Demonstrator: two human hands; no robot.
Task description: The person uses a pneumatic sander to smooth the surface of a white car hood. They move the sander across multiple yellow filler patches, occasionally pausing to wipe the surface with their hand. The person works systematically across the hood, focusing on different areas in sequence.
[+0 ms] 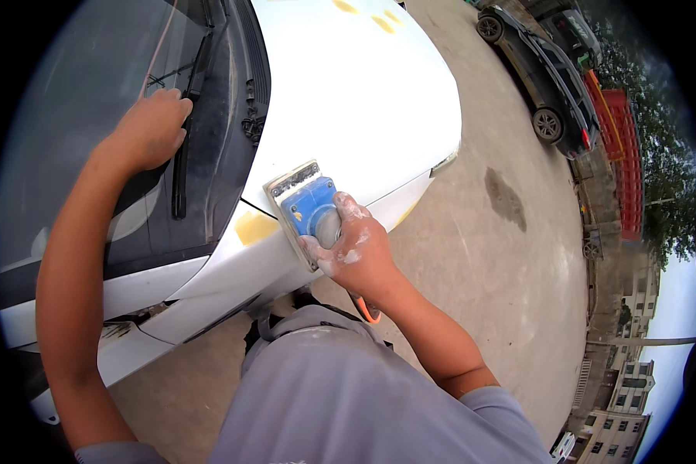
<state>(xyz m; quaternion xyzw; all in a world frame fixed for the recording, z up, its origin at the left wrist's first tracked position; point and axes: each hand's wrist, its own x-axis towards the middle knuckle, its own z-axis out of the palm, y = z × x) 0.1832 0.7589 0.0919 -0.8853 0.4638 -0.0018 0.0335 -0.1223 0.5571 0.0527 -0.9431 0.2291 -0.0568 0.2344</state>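
My right hand [352,247], dusted white, grips a blue sander [305,199] with a pale rectangular base, resting on the white car [363,93] at the seam between hood and fender. A yellowish patch [257,226] lies just left of the sander. An orange hose [369,309] hangs below my wrist. My left hand [151,127] is over the dark windshield [69,155], beside the black wiper [179,185]; its fingers are curled, and I cannot make out what, if anything, they hold. A thin reddish line runs up the glass above it.
Concrete ground [479,309] lies to the right, with a dark stain [505,197]. A dark parked car [545,85], a red metal structure [619,162], trees and buildings [630,387] line the far side. My grey-clad body occupies the bottom middle.
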